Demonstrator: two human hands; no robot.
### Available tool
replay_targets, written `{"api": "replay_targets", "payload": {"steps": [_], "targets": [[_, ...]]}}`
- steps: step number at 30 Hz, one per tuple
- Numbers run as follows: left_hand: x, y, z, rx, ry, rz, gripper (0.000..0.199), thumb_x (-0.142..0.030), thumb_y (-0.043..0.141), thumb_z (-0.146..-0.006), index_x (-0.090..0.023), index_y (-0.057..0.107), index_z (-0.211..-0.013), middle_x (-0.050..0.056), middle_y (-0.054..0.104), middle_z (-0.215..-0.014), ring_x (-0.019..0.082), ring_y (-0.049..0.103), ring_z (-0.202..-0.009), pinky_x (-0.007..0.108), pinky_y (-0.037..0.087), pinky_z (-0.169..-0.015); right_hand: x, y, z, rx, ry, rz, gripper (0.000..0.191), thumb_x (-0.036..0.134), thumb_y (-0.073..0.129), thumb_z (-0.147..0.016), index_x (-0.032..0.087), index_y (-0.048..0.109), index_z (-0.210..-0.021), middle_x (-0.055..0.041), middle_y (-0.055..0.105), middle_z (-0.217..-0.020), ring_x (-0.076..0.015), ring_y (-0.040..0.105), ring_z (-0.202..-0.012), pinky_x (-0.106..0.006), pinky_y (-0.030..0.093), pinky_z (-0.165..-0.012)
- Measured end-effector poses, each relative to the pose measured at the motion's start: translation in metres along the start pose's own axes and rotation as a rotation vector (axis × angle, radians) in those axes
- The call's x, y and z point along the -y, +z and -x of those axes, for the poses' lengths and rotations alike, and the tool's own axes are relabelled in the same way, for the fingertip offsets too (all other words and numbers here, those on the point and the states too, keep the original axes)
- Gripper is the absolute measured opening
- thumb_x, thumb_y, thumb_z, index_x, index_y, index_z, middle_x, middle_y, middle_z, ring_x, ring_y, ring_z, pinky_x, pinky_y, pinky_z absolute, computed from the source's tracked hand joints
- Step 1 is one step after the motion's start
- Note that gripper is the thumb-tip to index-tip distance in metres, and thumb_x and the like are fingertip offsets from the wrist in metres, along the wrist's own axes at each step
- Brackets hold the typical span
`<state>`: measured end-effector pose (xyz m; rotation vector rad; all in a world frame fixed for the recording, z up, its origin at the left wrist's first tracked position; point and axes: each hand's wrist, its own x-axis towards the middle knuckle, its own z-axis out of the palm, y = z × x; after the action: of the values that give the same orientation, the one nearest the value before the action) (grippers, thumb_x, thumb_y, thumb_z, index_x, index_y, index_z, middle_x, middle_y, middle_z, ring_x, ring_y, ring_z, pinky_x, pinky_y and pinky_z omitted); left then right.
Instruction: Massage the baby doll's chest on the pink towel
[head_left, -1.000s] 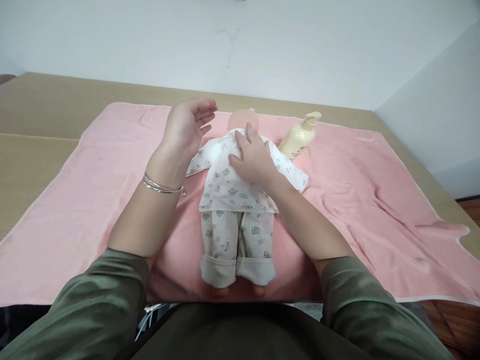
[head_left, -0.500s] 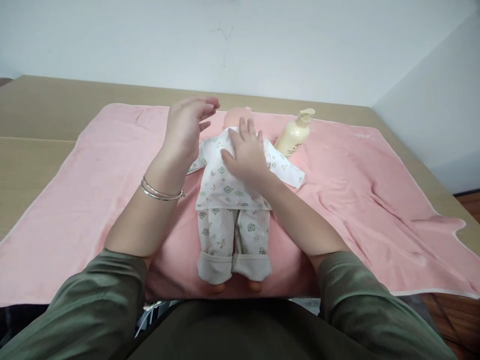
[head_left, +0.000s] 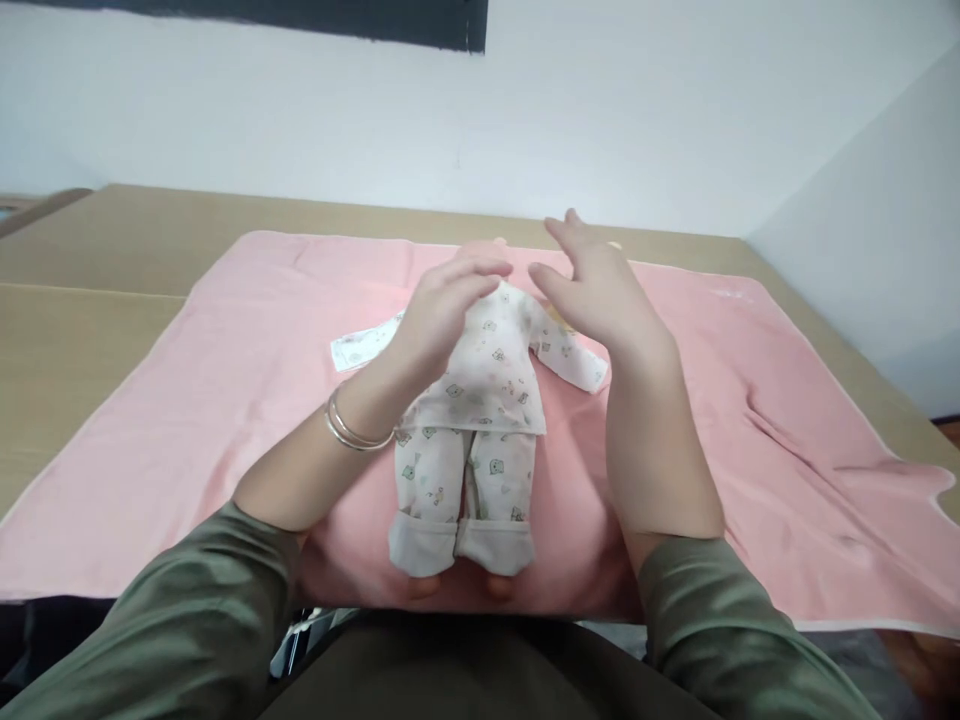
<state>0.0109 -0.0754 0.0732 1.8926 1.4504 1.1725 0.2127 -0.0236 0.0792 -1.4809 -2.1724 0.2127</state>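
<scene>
A doll (head_left: 487,390) lies on a pink blanket (head_left: 240,390) that is spread over the tabletop (head_left: 75,335). Its feet (head_left: 499,586) are at the near edge of the blanket, and its head (head_left: 478,250) is close to the far edge. It wears a white shirt (head_left: 499,350) with little pictures on it, and pants (head_left: 499,475) to match, with the bottoms rolled up.

The two hands are apart, and nothing shows in either one. The left hand (head_left: 444,308) is over the left side of the shirt, with its fingers a bit bent and pointing at the right hand. I cannot tell if it touches the cloth. Two thin silver bracelets (head_left: 346,428) go around that wrist. The right hand (head_left: 600,290) is up, near the doll's right-side sleeve (head_left: 570,362), with its thumb and fingers spread. It hides most of a yellow bottle (head_left: 558,317) near the blanket's far edge.

The blanket has wrinkles toward its right edge. Past the far edge of the tabletop is a white wall (head_left: 637,130).
</scene>
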Motion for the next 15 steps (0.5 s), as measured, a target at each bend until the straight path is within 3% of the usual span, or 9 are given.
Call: {"api": "replay_targets", "payload": {"steps": [5,9,12,15], "targets": [[-0.032,0.026,-0.006,0.090,0.104,-0.004,0.049,-0.031,0.023,-0.114,-0.031,0.063,-0.141,0.000,0.071,-0.142,0.021,0.066,-0.138,0.043,0.061,-0.110,-0.043,-0.013,-0.007,-0.093,0.010,0.083,0.077,0.056,0.034,-0.109,0.016,0.015,-0.172,-0.0155,0.005,-0.180,-0.0446,0.006,-0.167,-0.074,0.014,-0.130],[-0.051,0.048,-0.045,0.076,0.065,0.138,0.055,-0.032,0.011,-0.115,-0.023,0.050,-0.152,0.003,0.055,-0.162,0.018,0.045,-0.157,0.035,0.053,-0.118,-0.063,-0.010,-0.020,-0.212,-0.006,0.158,0.082,0.059,0.032,-0.108,0.019,0.003,-0.173,-0.0172,-0.004,-0.180,-0.0454,0.000,-0.167,-0.079,0.006,-0.128],[-0.043,0.071,-0.089,0.023,0.016,0.108,0.068,-0.035,-0.004,-0.113,-0.017,0.052,-0.149,0.010,0.060,-0.153,0.021,0.051,-0.153,0.037,0.058,-0.108,-0.076,0.001,-0.030,-0.251,0.033,0.171,0.085,0.064,0.032,-0.107,0.016,0.008,-0.173,-0.0221,0.002,-0.179,-0.0471,0.004,-0.166,-0.083,0.010,-0.125],[-0.020,0.097,-0.125,0.045,0.060,0.123,0.071,-0.056,0.008,-0.111,-0.018,0.061,-0.136,0.013,0.066,-0.141,0.026,0.061,-0.143,0.046,0.058,-0.107,-0.081,0.016,-0.038,-0.208,0.140,0.196,0.090,0.071,0.028,-0.105,0.010,0.018,-0.170,-0.0281,0.012,-0.176,-0.0483,0.008,-0.165,-0.083,0.016,-0.123]]}}
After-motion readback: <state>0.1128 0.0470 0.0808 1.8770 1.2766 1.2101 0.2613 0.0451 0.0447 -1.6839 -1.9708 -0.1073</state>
